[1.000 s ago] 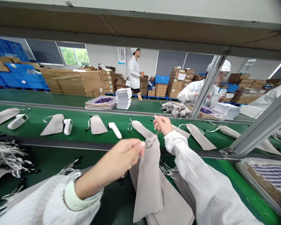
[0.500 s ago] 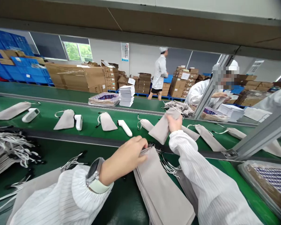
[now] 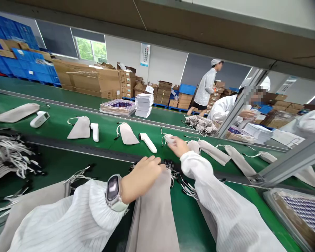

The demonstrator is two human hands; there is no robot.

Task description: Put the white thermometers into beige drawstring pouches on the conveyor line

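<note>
My left hand (image 3: 144,176), with a watch on its wrist, is closed at the corded top end of a stack of light grey drawstring pouches (image 3: 157,213). Its fingertips are partly hidden. Reaching over the green belt (image 3: 110,138), my right hand (image 3: 179,146) pinches the top of a grey drawstring pouch (image 3: 169,138) and covers most of it. Another pouch (image 3: 193,146) lies just right of that hand. Left of it on the belt is a white handheld thermometer (image 3: 148,142), beside a flat pouch (image 3: 128,133).
More pouches (image 3: 214,152) and thermometers (image 3: 95,132) lie along the belt. A pouch pile with white cords (image 3: 7,154) is at left. A metal post (image 3: 243,105) and a plastic-wrapped tray (image 3: 299,213) stand right. Across the belt, a co-worker (image 3: 223,106) sits and another person (image 3: 206,85) walks.
My right hand has moved left, from a pouch held over the belt to the pouch beside the thermometer. My left hand stays at the stack, which has swung left. The walking person has moved right.
</note>
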